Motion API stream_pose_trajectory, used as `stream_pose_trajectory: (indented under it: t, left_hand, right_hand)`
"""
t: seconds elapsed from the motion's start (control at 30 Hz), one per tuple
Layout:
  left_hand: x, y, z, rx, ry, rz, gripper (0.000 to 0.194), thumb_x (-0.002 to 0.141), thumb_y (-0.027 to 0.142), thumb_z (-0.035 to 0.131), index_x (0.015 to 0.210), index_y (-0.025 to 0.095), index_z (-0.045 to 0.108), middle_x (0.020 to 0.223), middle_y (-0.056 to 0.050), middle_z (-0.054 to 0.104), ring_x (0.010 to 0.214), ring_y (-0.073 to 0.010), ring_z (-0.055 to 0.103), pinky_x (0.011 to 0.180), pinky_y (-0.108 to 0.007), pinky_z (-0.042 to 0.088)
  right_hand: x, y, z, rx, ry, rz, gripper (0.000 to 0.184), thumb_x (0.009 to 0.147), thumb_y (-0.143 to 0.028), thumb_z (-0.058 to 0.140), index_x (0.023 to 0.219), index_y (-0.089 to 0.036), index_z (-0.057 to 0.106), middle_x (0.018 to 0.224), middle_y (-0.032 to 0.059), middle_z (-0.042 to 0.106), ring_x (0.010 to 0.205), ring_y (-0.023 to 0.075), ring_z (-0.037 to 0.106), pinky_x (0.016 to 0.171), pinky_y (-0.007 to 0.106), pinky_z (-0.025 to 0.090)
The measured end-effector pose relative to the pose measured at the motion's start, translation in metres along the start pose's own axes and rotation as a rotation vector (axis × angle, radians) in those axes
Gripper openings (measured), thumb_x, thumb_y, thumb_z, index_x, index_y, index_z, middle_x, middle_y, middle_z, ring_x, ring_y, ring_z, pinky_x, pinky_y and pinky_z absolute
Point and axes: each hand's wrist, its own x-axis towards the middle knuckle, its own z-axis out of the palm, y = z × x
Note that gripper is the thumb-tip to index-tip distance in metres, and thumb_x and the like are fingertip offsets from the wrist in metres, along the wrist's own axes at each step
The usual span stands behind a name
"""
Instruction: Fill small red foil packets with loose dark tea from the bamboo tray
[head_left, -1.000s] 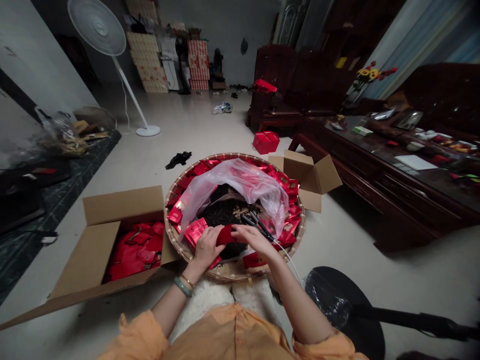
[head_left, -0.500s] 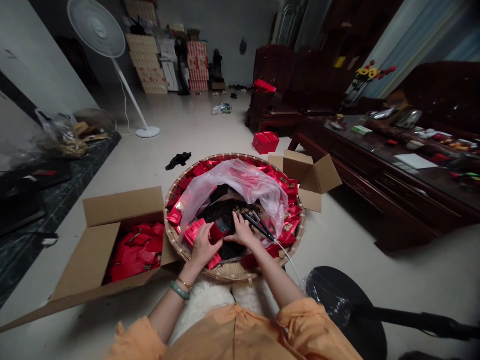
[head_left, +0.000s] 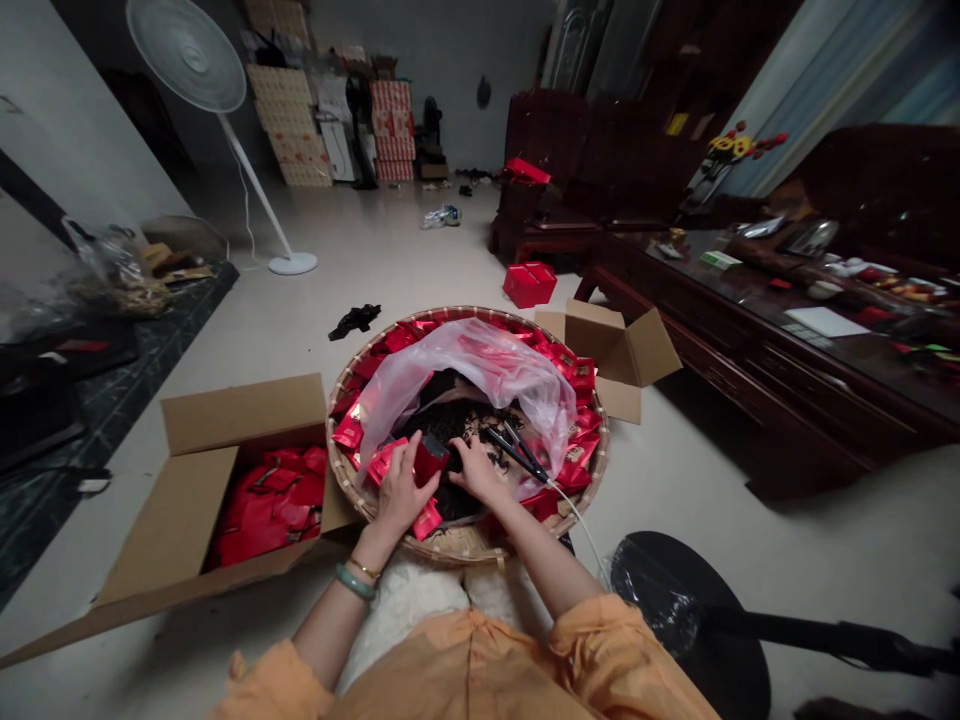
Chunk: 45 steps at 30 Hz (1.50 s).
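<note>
The person's left hand (head_left: 397,495) grips a small red foil packet (head_left: 431,460), its fingers wrapped around the packet's lower part, which stands upright above the bamboo tray. The right hand (head_left: 476,470) is just beside it, its fingers (head_left: 459,450) spread and resting on a heap of loose dark tea leaves (head_left: 450,425), holding nothing. Black corded tongs (head_left: 514,453) lie on the tea just past the right hand, their white cable (head_left: 577,525) running off the tray's edge toward the lower right.

The round bamboo tray (head_left: 465,545) sits on the tiled floor (head_left: 420,260) against the person's lap. A translucent plastic bag (head_left: 480,380) lines its middle and holds the tea, and more red foil packets (head_left: 349,432) ring the inside of the rim. To the left, touching the tray, an open cardboard box (head_left: 244,412) is filled with red packets (head_left: 270,510). A smaller open cardboard box (head_left: 600,340) stands beyond the tray's far right edge, near a red carton (head_left: 529,284). Farther right, a dark wooden worktop (head_left: 757,300) carries assorted small items.
</note>
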Motion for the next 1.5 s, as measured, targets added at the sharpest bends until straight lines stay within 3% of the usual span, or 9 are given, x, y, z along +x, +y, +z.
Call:
stream_pose_trajectory:
  t: [0.13, 0.23, 0.37, 0.6, 0.83, 1.0, 1.2, 1.37, 1.5]
  left_hand:
    - [0.001, 0.001, -0.007, 0.086, -0.07, 0.069, 0.052, 0.083, 0.028, 0.056, 0.132, 0.026, 0.038, 0.107, -0.009, 0.05, 0.084, -0.0176, 0.06, 0.065, -0.028, 0.05]
    - [0.002, -0.002, -0.01, 0.125, -0.037, 0.087, 0.054, 0.082, 0.03, 0.058, 0.131, 0.025, 0.037, 0.111, -0.011, 0.051, 0.088, -0.0201, 0.06, 0.068, -0.03, 0.05]
    - [0.004, -0.004, -0.012, 0.147, -0.06, 0.102, 0.051, 0.083, 0.034, 0.057, 0.129, 0.024, 0.039, 0.113, -0.011, 0.054, 0.094, -0.0219, 0.06, 0.073, -0.032, 0.051]
    - [0.009, -0.002, -0.021, 0.152, -0.039, 0.15, 0.042, 0.083, 0.034, 0.056, 0.122, 0.022, 0.047, 0.111, -0.011, 0.056, 0.102, -0.0243, 0.056, 0.085, -0.039, 0.048]
    - [0.016, 0.004, -0.035, 0.207, -0.021, 0.224, 0.026, 0.087, 0.028, 0.05, 0.11, 0.02, 0.057, 0.11, -0.011, 0.056, 0.102, -0.0242, 0.054, 0.089, -0.041, 0.046]
    - [0.015, 0.002, -0.039, 0.207, -0.005, 0.278, 0.021, 0.087, 0.023, 0.05, 0.105, 0.019, 0.06, 0.11, -0.011, 0.057, 0.102, -0.0237, 0.052, 0.089, -0.04, 0.046]
    - [0.014, -0.005, -0.042, 0.185, -0.06, 0.329, 0.016, 0.086, 0.022, 0.052, 0.098, 0.021, 0.063, 0.099, -0.007, 0.06, 0.095, -0.0211, 0.052, 0.085, -0.038, 0.047]
    - [0.021, -0.001, -0.051, 0.191, -0.167, 0.371, 0.018, 0.087, 0.022, 0.049, 0.098, 0.022, 0.064, 0.107, -0.008, 0.056, 0.101, -0.0221, 0.051, 0.086, -0.039, 0.046]
    - [0.025, 0.004, -0.058, 0.2, -0.286, 0.392, 0.029, 0.085, 0.014, 0.046, 0.107, 0.024, 0.061, 0.114, -0.01, 0.052, 0.107, -0.0232, 0.048, 0.088, -0.041, 0.046]
  right_hand:
    - [0.008, 0.008, -0.002, 0.214, 0.093, 0.033, 0.036, 0.064, -0.012, 0.062, 0.098, -0.022, 0.057, 0.099, 0.0027, 0.048, 0.091, 0.0176, 0.051, 0.083, 0.033, 0.043]
    - [0.013, 0.013, -0.006, 0.583, 0.122, 0.143, 0.03, 0.063, -0.022, 0.062, 0.093, -0.023, 0.055, 0.089, -0.0004, 0.051, 0.082, 0.0166, 0.052, 0.069, 0.031, 0.049]
    - [0.011, 0.012, -0.014, 1.183, 0.013, 0.344, 0.039, 0.063, -0.029, 0.064, 0.1, -0.027, 0.051, 0.083, -0.0031, 0.055, 0.067, 0.013, 0.055, 0.05, 0.022, 0.044]
    - [0.005, 0.004, -0.027, 1.688, -0.21, 0.436, 0.026, 0.08, -0.038, 0.049, 0.098, -0.02, 0.056, 0.085, 0.0038, 0.065, 0.078, 0.017, 0.064, 0.066, 0.031, 0.05]
    - [0.038, -0.007, -0.017, 1.401, 0.068, 0.362, 0.039, 0.083, -0.046, 0.039, 0.107, -0.022, 0.057, 0.109, 0.0053, 0.064, 0.099, 0.0194, 0.06, 0.079, 0.033, 0.049]
    - [0.067, -0.013, -0.01, 0.848, 0.132, 0.182, 0.053, 0.082, -0.038, 0.04, 0.133, -0.021, 0.042, 0.138, 0.0069, 0.045, 0.125, 0.0193, 0.042, 0.1, 0.035, 0.035]
    - [0.071, -0.007, -0.009, 0.111, -0.128, 0.104, 0.107, 0.054, -0.032, 0.077, 0.144, -0.027, 0.019, 0.148, 0.016, 0.016, 0.136, 0.0369, 0.014, 0.104, 0.049, 0.022]
    - [0.06, -0.01, -0.002, -0.045, -0.122, 0.046, 0.088, 0.056, -0.034, 0.078, 0.133, -0.032, 0.037, 0.133, 0.0134, 0.029, 0.119, 0.0333, 0.04, 0.092, 0.043, 0.035]
    - [0.052, -0.011, 0.005, -0.049, -0.078, 0.011, 0.08, 0.054, -0.03, 0.079, 0.125, -0.031, 0.043, 0.123, 0.01, 0.032, 0.11, 0.0285, 0.043, 0.087, 0.04, 0.037]
